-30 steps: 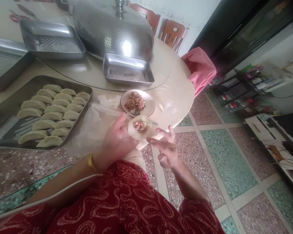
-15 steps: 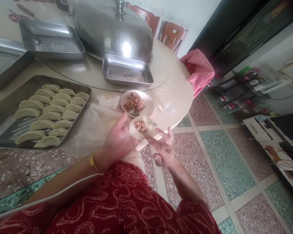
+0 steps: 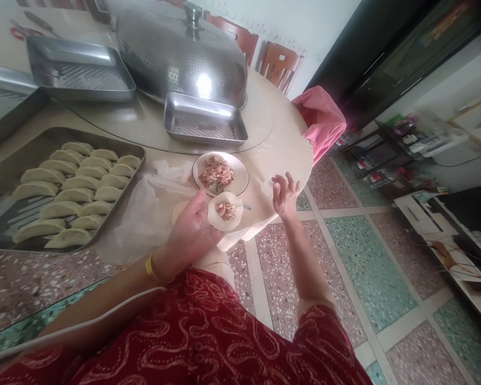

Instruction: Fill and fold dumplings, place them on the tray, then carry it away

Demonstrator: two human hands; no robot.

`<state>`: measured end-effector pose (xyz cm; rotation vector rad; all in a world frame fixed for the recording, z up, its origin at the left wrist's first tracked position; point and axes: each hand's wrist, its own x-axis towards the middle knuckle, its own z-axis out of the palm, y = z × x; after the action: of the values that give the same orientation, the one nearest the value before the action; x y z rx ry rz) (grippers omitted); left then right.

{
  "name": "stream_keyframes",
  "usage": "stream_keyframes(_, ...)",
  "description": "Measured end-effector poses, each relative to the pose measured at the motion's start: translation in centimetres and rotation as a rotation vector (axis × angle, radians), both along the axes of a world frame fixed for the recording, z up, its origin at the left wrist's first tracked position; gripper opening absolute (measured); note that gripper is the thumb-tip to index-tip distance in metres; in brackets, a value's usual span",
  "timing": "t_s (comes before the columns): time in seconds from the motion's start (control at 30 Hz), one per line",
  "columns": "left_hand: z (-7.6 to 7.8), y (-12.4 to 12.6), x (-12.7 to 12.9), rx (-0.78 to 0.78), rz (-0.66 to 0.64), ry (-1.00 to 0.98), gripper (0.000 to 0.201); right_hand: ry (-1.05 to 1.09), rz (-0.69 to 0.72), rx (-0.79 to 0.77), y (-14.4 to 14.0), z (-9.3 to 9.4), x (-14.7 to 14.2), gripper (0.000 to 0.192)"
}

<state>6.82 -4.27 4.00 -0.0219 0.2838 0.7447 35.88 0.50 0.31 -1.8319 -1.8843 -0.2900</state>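
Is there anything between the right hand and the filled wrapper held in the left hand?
Nothing visible: open space separates the right hand from the wrapper resting on the left hand.

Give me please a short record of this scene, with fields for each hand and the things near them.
left hand: left hand holds an open wrapper with filling on it
right hand: right hand open, holds nothing, over the table edge
plate: plate of filling just beyond the wrapper
tray: tray with rows of folded dumplings, to the left
other: empty small tray, big metal cover
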Motion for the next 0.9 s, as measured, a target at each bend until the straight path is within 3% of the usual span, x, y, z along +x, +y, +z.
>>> stream_keyframes(0.1, 0.0, 0.0, 0.1, -0.016, -0.031, 0.023, 0.051, -0.022, 0.011, -0.012, 0.4, 0.0, 0.4, 0.048)
stream_keyframes(0.2, 0.0, 0.1, 0.3, -0.03, -0.038, 0.017, 0.053, -0.011, 0.015, 0.027, -0.2, 1.3, -0.3, 0.05)
stream_keyframes(0.3, 0.3, 0.3, 0.6, -0.038, -0.028, 0.005, 0.056, 0.103, 0.08, 0.126, -2.2, 3.2, -3.3, 0.047)
stream_keyframes(0.4, 0.4, 0.4, 1.0, -0.031, -0.013, -0.037, 0.058, 0.235, 0.325, 0.108, -4.8, 4.4, -7.8, 0.044)
stream_keyframes(0.5, 0.3, 0.3, 1.2, -0.02, -0.028, -0.084, 0.059, 0.214, 0.513, 0.062, -6.5, 4.4, -11.5, 0.037)
stream_keyframes(0.7, 0.7, 0.2, 0.7, -0.008, -0.021, -0.062, 0.057, 0.147, 0.512, -0.042, -6.1, 3.7, -12.9, 0.033)
stream_keyframes(0.9, 0.5, 0.1, 0.3, 0.022, -0.014, -0.073, 0.051, 0.004, 0.583, 0.027, -6.2, 3.8, -14.2, 0.033)
